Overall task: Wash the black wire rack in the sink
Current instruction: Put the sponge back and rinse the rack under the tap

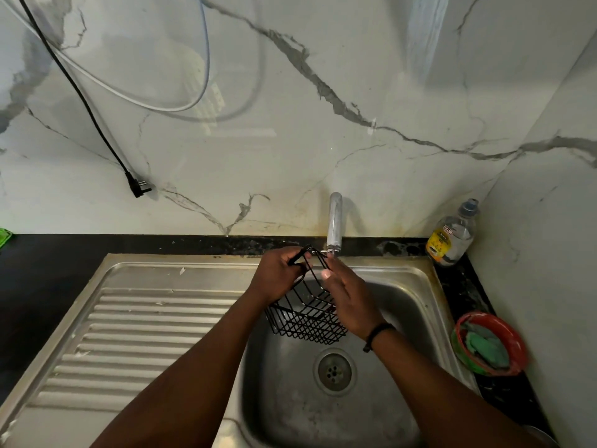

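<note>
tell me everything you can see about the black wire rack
The black wire rack is a small basket of thin dark wire crossed into a diamond grid, with taller wire sides rising to a top edge. It is held tilted over the sink basin, just under the tap. The left hand grips its upper edge; the right hand rests flat against its side.

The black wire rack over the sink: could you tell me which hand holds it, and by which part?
The left hand grips the black wire rack by its top rim, under the tap. The right hand rests on its right side with straight fingers.
</note>
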